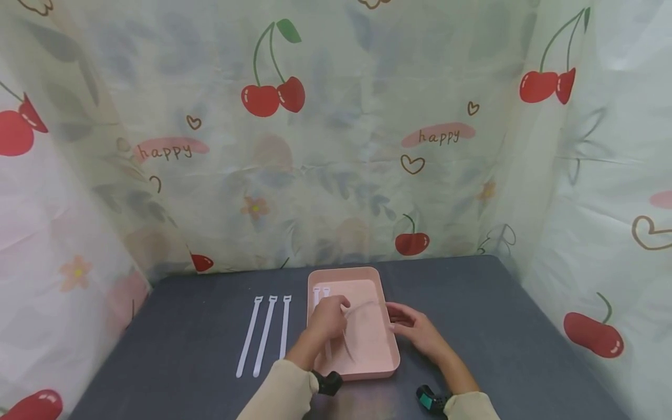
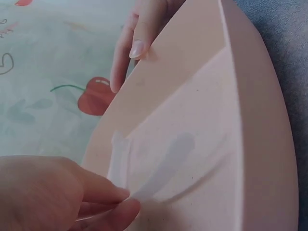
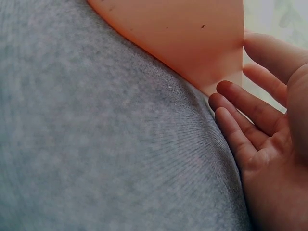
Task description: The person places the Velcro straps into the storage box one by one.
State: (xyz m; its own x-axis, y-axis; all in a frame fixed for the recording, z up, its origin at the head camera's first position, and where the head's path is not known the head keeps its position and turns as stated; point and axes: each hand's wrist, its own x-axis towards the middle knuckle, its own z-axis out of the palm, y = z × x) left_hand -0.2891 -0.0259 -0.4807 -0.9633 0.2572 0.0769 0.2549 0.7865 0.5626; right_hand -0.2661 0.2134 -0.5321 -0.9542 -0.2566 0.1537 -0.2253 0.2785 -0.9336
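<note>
A shallow pink tray (image 1: 373,344) stands on the dark table. Over its left half, my left hand (image 1: 328,318) pinches a thin white strap (image 2: 166,166) between thumb and fingers, and the strap bows over the tray floor. At least two more white straps with slotted heads (image 1: 317,294) lie inside along the left wall, partly covered by that hand. My right hand (image 1: 418,329) is at the tray's right side, its fingers (image 3: 250,108) loosely extended and touching the outer wall and rim.
Three white slotted straps (image 1: 266,335) lie side by side on the dark table (image 1: 199,326), left of the tray. A patterned curtain (image 1: 336,192) hangs behind the table and along both sides. Each wrist wears a black band (image 1: 328,383).
</note>
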